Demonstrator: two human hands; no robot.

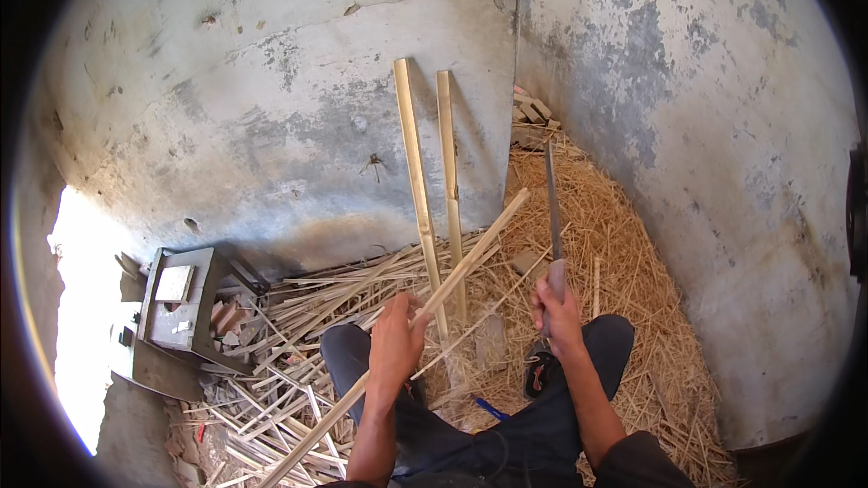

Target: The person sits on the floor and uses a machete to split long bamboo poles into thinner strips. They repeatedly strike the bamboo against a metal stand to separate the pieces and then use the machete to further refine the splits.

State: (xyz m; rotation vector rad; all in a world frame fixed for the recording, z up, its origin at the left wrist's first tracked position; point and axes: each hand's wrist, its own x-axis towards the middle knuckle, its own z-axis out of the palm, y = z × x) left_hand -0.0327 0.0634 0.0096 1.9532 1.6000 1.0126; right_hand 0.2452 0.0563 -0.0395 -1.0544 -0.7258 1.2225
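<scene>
My left hand (395, 343) is closed around a long, pale bamboo strip (479, 251). The strip slants from the lower left, past my left knee, up to the right. In my right hand (559, 318) is a long-bladed knife (553, 203), gripped by its greyish handle with the narrow blade pointing up and away. Blade and strip are apart. A thinner sliver (479, 318) slants between my hands; whether it is attached to anything I cannot tell. Just beyond, two split bamboo lengths (412, 149) stand leaning against the wall.
Cut strips (362, 276) lie heaped to the left, and straw-like shavings (615, 262) cover the floor at right. A worn wooden box-like stand (185, 307) with rubble beside it is at far left. A blue object (491, 409) lies between my feet. Peeling walls (298, 126) meet in the corner.
</scene>
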